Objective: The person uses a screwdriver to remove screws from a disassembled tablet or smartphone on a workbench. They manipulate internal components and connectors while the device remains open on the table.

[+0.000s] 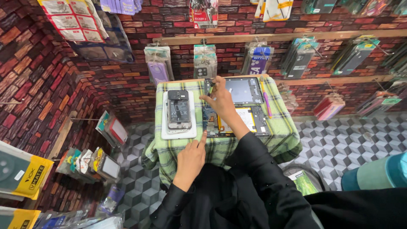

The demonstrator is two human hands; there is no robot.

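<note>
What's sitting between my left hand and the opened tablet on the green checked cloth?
Nothing visible. The left hand rests at the near edge of the table, its forefinger pointing at the opened tablet, with only bare checked cloth between them. The opened phone on its white pad lies off to the left.

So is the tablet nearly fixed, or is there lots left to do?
Done: the tablet body lies open, its insides showing, and the screen panel lies apart behind it. An opened phone rests on a white mat. In hand: the right hand pinches something small above the tablet; the left hand points a finger at its edge. Left: both devices are open, so closing them up remains.
</note>
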